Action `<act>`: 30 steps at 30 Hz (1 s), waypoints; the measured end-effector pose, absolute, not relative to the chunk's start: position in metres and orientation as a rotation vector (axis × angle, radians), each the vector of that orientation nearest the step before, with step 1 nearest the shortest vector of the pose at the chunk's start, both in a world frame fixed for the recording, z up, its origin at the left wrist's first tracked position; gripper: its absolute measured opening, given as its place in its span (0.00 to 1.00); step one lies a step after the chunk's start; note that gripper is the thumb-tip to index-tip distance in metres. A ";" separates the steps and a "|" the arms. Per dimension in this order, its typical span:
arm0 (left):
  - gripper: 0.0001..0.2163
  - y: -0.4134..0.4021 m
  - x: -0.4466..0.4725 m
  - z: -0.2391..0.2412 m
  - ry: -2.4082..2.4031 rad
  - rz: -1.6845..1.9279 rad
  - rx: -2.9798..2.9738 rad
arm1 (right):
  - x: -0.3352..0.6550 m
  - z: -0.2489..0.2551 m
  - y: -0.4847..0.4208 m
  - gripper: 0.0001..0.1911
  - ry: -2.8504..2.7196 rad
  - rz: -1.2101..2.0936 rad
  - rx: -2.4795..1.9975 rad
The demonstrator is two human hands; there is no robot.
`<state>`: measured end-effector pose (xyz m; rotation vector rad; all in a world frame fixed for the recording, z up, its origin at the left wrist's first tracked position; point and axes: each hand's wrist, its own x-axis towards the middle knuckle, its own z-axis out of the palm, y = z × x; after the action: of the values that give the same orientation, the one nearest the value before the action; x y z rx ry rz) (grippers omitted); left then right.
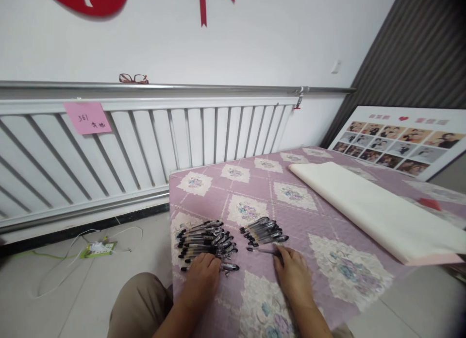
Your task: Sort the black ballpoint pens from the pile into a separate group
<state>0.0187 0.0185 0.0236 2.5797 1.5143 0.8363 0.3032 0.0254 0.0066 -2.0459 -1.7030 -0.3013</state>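
Two groups of dark-capped pens lie on a purple floral cloth [255, 284]. My left hand [201, 277] is at the near edge of the larger left pile of pens [207, 238], its fingers closed over a pen [230, 267] whose ends show on both sides. My right hand [294, 275] pinches the right end of a single pen [260, 251], which lies just below the smaller right pile of pens [262, 229]. The fingertips of both hands are partly hidden.
A large cream roll or folded sheet [364, 202] lies on the right of the cloth. Behind it leans a photo board [396, 139]. A white radiator [204, 134] runs along the wall. A power strip [98, 249] with cables is on the floor at left, near my knee.
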 end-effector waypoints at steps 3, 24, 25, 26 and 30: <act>0.10 0.018 0.018 0.023 1.497 0.861 2.576 | 0.303 0.006 0.023 0.15 -1.766 -0.273 -2.032; 0.04 0.008 0.018 0.034 1.241 0.760 2.702 | 0.287 0.016 0.003 0.12 -1.832 0.126 -1.558; 0.06 0.007 0.017 0.032 1.252 0.818 2.697 | 0.283 0.016 0.002 0.11 -1.849 0.133 -1.542; 0.08 0.007 0.017 0.031 1.272 0.892 2.692 | 0.279 0.016 0.000 0.11 -1.872 0.140 -1.526; 0.13 0.007 0.018 0.029 1.345 1.187 2.729 | 0.251 0.017 -0.008 0.09 -1.992 0.168 -1.471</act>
<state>0.0178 0.0070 0.0288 2.7293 1.3453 1.1866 0.2513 -0.0084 0.0166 -1.4712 -1.9922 0.1676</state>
